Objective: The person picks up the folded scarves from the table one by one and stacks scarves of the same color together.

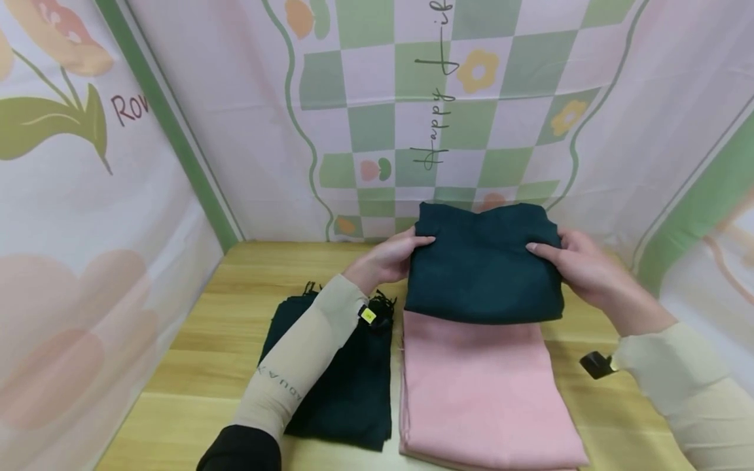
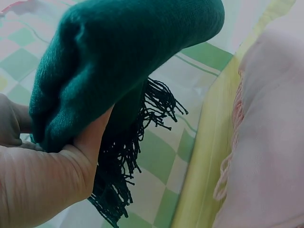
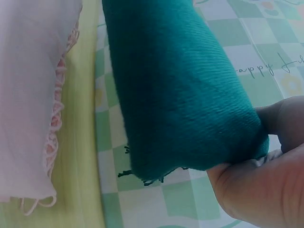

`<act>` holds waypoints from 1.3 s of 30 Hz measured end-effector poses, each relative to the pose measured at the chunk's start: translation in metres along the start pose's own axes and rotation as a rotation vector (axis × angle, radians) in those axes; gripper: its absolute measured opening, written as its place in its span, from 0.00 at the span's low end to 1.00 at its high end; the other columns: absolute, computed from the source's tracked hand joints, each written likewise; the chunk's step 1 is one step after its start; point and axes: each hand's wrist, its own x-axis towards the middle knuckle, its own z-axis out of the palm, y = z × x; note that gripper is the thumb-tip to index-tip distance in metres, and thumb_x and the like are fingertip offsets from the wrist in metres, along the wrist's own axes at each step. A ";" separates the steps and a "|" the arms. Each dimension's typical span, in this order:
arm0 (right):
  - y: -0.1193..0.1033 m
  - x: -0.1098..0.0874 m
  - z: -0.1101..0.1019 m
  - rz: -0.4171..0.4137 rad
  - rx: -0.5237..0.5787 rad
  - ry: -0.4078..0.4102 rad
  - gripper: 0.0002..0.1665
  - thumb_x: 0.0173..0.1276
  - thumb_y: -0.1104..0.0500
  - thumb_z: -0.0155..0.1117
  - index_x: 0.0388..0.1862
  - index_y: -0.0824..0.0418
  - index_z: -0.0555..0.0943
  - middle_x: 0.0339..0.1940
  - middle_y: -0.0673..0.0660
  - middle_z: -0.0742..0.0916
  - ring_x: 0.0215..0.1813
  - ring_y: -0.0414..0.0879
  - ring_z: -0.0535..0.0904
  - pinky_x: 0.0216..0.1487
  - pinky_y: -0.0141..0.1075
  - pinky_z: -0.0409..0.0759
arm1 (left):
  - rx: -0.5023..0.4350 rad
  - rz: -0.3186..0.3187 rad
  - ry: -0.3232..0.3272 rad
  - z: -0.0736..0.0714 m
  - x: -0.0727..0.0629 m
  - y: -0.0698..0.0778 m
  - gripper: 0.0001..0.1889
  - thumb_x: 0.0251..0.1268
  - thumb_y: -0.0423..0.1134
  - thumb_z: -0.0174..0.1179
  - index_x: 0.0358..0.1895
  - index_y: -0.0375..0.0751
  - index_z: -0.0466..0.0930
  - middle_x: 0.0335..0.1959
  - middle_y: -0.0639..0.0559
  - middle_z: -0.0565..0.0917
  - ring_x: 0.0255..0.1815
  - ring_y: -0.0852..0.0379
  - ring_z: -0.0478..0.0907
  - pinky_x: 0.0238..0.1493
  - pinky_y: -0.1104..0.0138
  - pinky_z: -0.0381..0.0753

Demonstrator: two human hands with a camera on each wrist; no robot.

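Both hands hold up a folded dark green scarf [image 1: 484, 268] by its two sides, above the far part of a folded pink scarf [image 1: 485, 392]. My left hand [image 1: 390, 257] pinches its left edge, thumb in front. The right hand [image 1: 580, 265] grips the opposite edge in the same way. Black-green fringe [image 2: 128, 142] hangs down behind the bundle in the left wrist view. In the right wrist view the green scarf [image 3: 175, 90] shows a rounded fold, with a few fringe ends below it. Pink fringe [image 3: 56, 114] lines the pink scarf's far edge.
Left of the pink scarf lies another folded dark green scarf [image 1: 347, 399] with fringe at its far end, partly under my left forearm. The wooden tabletop [image 1: 194, 366] meets a checkered cloth backdrop [image 1: 424, 118]. Printed cloths [image 1: 53, 294] hang at both sides.
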 end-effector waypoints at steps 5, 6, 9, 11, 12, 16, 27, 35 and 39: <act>-0.002 0.000 0.002 0.020 -0.041 -0.023 0.32 0.83 0.49 0.51 0.71 0.71 0.62 0.54 0.36 0.82 0.54 0.31 0.81 0.53 0.31 0.83 | 0.018 0.012 -0.012 -0.002 -0.008 0.002 0.35 0.85 0.39 0.47 0.84 0.64 0.40 0.82 0.50 0.57 0.77 0.48 0.63 0.74 0.54 0.67; -0.002 0.001 0.003 0.022 -0.044 -0.026 0.32 0.83 0.49 0.51 0.72 0.71 0.61 0.54 0.36 0.81 0.55 0.30 0.81 0.54 0.31 0.83 | 0.021 0.013 -0.012 -0.002 -0.009 0.002 0.35 0.85 0.40 0.47 0.84 0.64 0.40 0.82 0.50 0.57 0.77 0.48 0.63 0.74 0.54 0.67; -0.003 0.001 0.005 0.022 -0.049 -0.030 0.34 0.84 0.49 0.51 0.73 0.73 0.60 0.54 0.36 0.81 0.55 0.30 0.81 0.54 0.31 0.83 | 0.023 0.017 -0.005 -0.003 -0.012 0.003 0.34 0.85 0.40 0.47 0.83 0.63 0.42 0.81 0.49 0.59 0.77 0.47 0.64 0.74 0.53 0.67; -0.004 0.002 0.007 0.020 -0.045 -0.031 0.33 0.84 0.50 0.51 0.73 0.73 0.60 0.53 0.36 0.82 0.54 0.31 0.81 0.53 0.31 0.83 | 0.025 0.016 0.000 -0.004 -0.013 0.003 0.34 0.85 0.40 0.47 0.83 0.63 0.42 0.81 0.49 0.59 0.77 0.47 0.64 0.74 0.53 0.67; -0.004 0.002 0.008 0.020 -0.043 -0.031 0.33 0.84 0.50 0.51 0.73 0.73 0.60 0.53 0.36 0.82 0.54 0.31 0.81 0.53 0.31 0.83 | 0.024 0.015 0.001 -0.004 -0.014 0.003 0.34 0.85 0.40 0.47 0.83 0.63 0.42 0.81 0.49 0.59 0.77 0.47 0.64 0.74 0.53 0.67; -0.004 0.003 0.012 0.024 -0.026 -0.029 0.32 0.84 0.51 0.51 0.72 0.74 0.61 0.51 0.35 0.83 0.52 0.32 0.82 0.52 0.31 0.83 | 0.018 0.015 0.001 -0.007 -0.017 0.002 0.34 0.85 0.40 0.47 0.83 0.62 0.42 0.80 0.50 0.60 0.76 0.48 0.65 0.74 0.54 0.67; -0.006 0.003 0.022 0.002 -0.024 -0.043 0.35 0.84 0.51 0.50 0.75 0.75 0.58 0.54 0.37 0.81 0.53 0.31 0.81 0.53 0.32 0.83 | 0.035 0.034 -0.011 -0.017 -0.027 0.001 0.30 0.85 0.40 0.45 0.82 0.60 0.46 0.79 0.47 0.63 0.76 0.47 0.66 0.74 0.52 0.67; -0.007 0.002 0.029 -0.006 -0.026 -0.042 0.30 0.84 0.52 0.51 0.70 0.74 0.62 0.52 0.40 0.83 0.51 0.35 0.82 0.50 0.33 0.84 | 0.048 0.031 -0.019 -0.026 -0.031 -0.002 0.30 0.86 0.40 0.44 0.82 0.60 0.45 0.79 0.47 0.63 0.76 0.48 0.66 0.74 0.53 0.67; -0.006 0.001 0.032 -0.010 -0.014 -0.046 0.30 0.84 0.53 0.51 0.72 0.73 0.61 0.54 0.42 0.82 0.51 0.36 0.82 0.50 0.34 0.84 | 0.060 0.035 -0.022 -0.029 -0.033 -0.003 0.29 0.86 0.40 0.44 0.82 0.58 0.48 0.78 0.47 0.64 0.75 0.47 0.66 0.74 0.52 0.67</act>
